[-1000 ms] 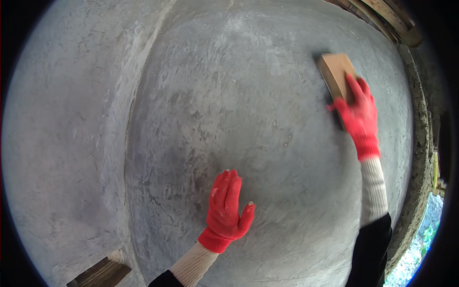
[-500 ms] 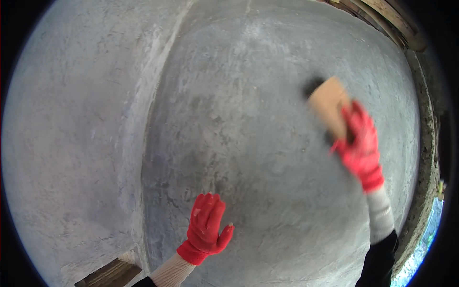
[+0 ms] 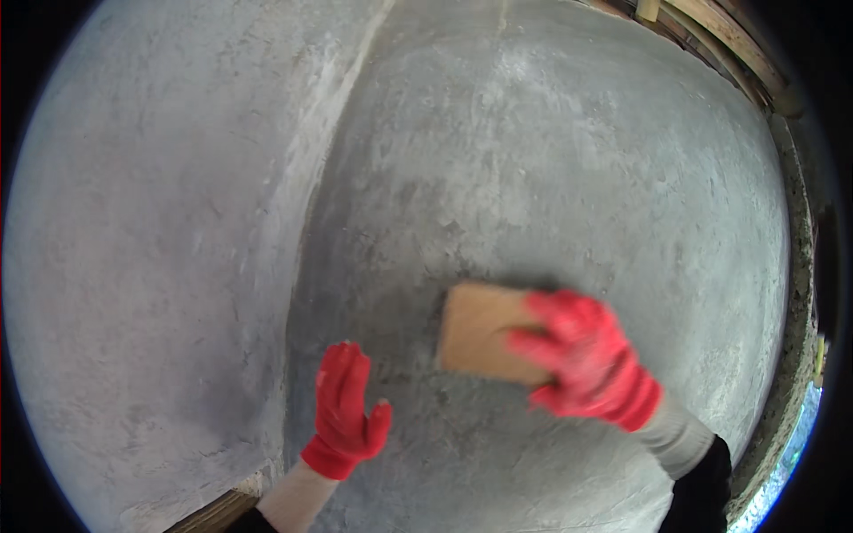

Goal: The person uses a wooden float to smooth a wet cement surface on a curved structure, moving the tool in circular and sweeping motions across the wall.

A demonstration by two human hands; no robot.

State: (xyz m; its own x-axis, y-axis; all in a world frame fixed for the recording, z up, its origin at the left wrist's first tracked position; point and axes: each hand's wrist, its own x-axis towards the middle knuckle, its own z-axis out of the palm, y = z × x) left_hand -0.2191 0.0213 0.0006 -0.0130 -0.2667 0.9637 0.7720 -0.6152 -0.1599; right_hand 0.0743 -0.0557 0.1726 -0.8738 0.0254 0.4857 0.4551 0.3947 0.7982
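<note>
A flat, tan rectangular block (image 3: 484, 330) is gripped at its right end by my right hand (image 3: 586, 357), in a red work glove smeared by motion. The block's face lies over the grey plastered wall (image 3: 542, 195), right of the corner line. I cannot tell whether it is wood or sponge. Lower left, my left hand (image 3: 345, 407) wears a matching red glove. Its fingers are stretched out and the thumb stands apart, with nothing held; it is near the wall surface, though whether it touches is unclear.
An inner corner seam (image 3: 311, 200) separates a second grey wall (image 3: 169, 231) on the left. Wooden beams (image 3: 729, 40) cross the top right. A rough wall edge (image 3: 793, 293) runs down the right side. A wooden piece (image 3: 213, 513) sits at the lower left.
My right hand has swept the block down and left across the wall, turning it more level. My left hand has shifted slightly left. The view has moved a little.
</note>
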